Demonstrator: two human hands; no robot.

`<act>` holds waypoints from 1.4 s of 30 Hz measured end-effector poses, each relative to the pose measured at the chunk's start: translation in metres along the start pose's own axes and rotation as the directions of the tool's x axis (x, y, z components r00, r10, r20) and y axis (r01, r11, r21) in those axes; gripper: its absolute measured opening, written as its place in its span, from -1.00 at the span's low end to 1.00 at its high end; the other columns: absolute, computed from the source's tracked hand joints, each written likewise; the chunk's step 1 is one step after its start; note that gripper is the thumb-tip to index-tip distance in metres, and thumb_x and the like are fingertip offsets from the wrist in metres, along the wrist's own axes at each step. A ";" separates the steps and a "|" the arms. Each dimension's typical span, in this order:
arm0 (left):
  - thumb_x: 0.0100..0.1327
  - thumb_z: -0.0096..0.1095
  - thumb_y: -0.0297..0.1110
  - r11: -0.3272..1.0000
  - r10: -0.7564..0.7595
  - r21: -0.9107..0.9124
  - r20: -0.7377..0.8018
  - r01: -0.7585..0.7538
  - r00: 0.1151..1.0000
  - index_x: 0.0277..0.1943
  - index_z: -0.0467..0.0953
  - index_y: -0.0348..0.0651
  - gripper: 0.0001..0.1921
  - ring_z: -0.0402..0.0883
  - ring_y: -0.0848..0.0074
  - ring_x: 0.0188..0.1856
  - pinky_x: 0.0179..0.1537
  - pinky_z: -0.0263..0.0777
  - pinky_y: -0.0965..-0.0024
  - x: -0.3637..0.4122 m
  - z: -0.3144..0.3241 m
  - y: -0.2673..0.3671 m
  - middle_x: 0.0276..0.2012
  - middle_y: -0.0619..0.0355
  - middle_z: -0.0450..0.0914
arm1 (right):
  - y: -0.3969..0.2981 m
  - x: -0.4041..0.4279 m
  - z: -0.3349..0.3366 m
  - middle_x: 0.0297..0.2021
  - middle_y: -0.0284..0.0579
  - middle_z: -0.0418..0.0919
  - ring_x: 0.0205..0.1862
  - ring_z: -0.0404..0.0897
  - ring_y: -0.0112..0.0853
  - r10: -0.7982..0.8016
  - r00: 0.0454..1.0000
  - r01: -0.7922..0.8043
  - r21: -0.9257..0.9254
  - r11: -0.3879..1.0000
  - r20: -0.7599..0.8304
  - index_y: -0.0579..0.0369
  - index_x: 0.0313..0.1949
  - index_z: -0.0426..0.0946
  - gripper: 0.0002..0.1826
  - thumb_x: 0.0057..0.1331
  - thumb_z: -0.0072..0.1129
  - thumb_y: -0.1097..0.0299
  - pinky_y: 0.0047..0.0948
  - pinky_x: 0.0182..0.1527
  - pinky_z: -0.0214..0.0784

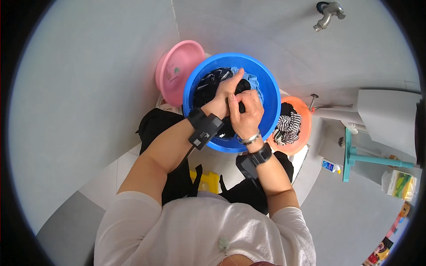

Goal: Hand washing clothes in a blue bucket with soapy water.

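Both hands are over a blue plastic basin (272, 123) in front of me. My right hand (247, 111) is closed on a black cloth (242, 86), with its thumb pointing up. My left hand (224, 96) lies against the same dark cloth, thumb raised; its palm and fingers are partly hidden, so its hold cannot be made out. Inside the basin, dark wet clothing (205, 93) lies on the left and a light blue cloth (253, 80) at the back right. I wear a black strapped device on each wrist and a metal bracelet on the right one.
A pink plastic basin (181, 71) leans at the back left. On the right, an orange basin (305, 133) holds striped and black clothes (289, 126). A metal tap (327, 15) is on the back wall. A white bottle (329, 165) and a teal-handled tool (347, 156) are farther right.
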State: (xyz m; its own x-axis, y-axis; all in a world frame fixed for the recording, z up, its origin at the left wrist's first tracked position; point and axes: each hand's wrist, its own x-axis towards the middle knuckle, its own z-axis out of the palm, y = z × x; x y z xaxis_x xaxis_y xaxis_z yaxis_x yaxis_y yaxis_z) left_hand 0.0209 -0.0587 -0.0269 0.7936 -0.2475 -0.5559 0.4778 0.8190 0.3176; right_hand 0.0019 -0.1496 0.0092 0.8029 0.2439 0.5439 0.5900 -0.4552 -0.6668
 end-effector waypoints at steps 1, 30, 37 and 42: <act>0.20 0.03 -0.07 0.999 0.007 -0.051 0.138 0.000 0.990 -0.38 0.45 -0.09 -0.73 0.42 0.59 -0.55 -0.52 0.32 0.47 0.000 -0.001 -0.005 -0.53 0.28 0.44 | 0.006 -0.002 0.002 -0.64 -0.09 0.37 -0.57 0.39 -0.22 -0.070 0.998 0.070 -0.074 0.995 0.009 0.16 -0.62 0.39 -0.82 0.07 0.16 0.43 -0.37 -0.51 0.23; 0.28 -0.21 0.08 0.958 -0.025 0.284 0.209 -0.036 0.977 -0.15 0.42 -0.22 -0.52 0.41 0.63 -0.14 -0.08 0.30 0.54 -0.016 0.028 0.010 -0.19 0.17 0.45 | 0.039 0.015 -0.024 -0.52 -0.24 0.42 -0.44 0.40 -0.54 0.368 0.930 -0.353 0.333 0.875 0.019 0.12 -0.49 0.21 -0.60 -0.10 0.37 0.41 -0.57 -0.35 0.29; 0.24 -0.18 0.13 0.689 -0.205 0.725 0.205 -0.008 0.957 -0.28 0.48 -0.20 -0.50 0.43 0.62 -0.48 -0.47 0.36 0.57 -0.014 0.022 0.024 -0.49 0.23 0.44 | 0.054 0.023 -0.037 -0.47 -0.25 0.37 -0.39 0.34 -0.55 0.493 0.828 -0.396 0.344 0.851 -0.268 0.12 -0.44 0.23 -0.66 -0.01 0.31 0.44 -0.60 -0.27 0.23; 0.16 0.00 0.12 0.991 0.009 0.135 -0.076 0.001 0.997 -0.45 0.45 -0.15 -0.56 0.41 0.57 -0.52 -0.45 0.35 0.50 -0.014 0.030 0.022 -0.57 0.24 0.41 | 0.013 0.021 -0.023 -0.45 -0.22 0.37 -0.33 0.39 -0.41 0.236 0.963 -0.222 0.113 0.969 -0.127 0.12 -0.32 0.43 -0.77 0.02 0.25 0.40 -0.51 -0.21 0.25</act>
State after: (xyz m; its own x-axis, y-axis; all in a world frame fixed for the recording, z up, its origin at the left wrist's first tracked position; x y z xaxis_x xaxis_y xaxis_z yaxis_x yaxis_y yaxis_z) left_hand 0.0314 -0.0528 0.0114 0.7669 -0.2001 -0.6098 0.5254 0.7414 0.4174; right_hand 0.0248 -0.1700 0.0238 0.9018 0.0187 0.4318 0.4029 -0.3982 -0.8241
